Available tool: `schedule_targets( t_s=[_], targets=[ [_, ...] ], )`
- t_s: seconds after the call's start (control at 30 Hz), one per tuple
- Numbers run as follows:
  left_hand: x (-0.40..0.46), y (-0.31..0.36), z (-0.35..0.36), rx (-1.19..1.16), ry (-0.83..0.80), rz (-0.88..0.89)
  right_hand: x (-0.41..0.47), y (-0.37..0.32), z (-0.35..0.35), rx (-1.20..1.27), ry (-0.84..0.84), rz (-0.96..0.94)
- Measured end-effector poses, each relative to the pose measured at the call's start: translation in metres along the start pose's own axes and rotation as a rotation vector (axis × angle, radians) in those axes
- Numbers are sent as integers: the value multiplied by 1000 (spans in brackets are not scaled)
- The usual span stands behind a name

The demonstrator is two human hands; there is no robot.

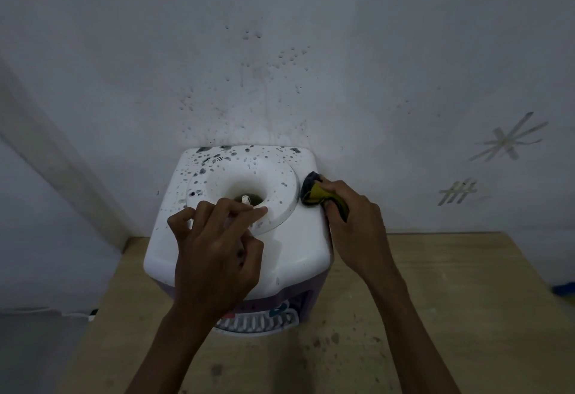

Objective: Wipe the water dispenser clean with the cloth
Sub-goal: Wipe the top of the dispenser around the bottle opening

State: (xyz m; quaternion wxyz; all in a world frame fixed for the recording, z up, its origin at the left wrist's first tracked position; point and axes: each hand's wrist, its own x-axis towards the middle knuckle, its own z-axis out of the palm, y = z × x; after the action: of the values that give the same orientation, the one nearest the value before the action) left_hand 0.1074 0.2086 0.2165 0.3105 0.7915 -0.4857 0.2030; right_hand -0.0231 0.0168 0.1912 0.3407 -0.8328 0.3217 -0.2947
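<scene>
A white water dispenser (292, 244) stands on a wooden table against the wall, seen from above. Its top has a raised ring around a round opening and dark spots across the back and left. My right hand (354, 222) grips a yellow-green and grey cloth (314, 193) pressed against the dispenser's right top edge, beside the ring. My left hand (214, 250) rests on the front of the top with fingers bent, fingertips on the ring's near rim. Whether it holds anything I cannot tell.
The wooden table (451, 316) spreads to the right and front, stained with dark specks. The wall (280, 82) right behind the dispenser is splattered with dark spots. Tape marks (510, 138) stick on the wall at right. A blue object (566, 289) peeks in at the right edge.
</scene>
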Motion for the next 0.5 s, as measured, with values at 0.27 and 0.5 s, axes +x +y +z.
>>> schedule_targets(
  t_s=[0.27,0.5],
  targets=[
    [-1,-1,0,6,5,8,45,-7,8,-209,47,10],
    [-1,-1,0,-3,22,21,84,-14,18,-271,57,54]
  ],
)
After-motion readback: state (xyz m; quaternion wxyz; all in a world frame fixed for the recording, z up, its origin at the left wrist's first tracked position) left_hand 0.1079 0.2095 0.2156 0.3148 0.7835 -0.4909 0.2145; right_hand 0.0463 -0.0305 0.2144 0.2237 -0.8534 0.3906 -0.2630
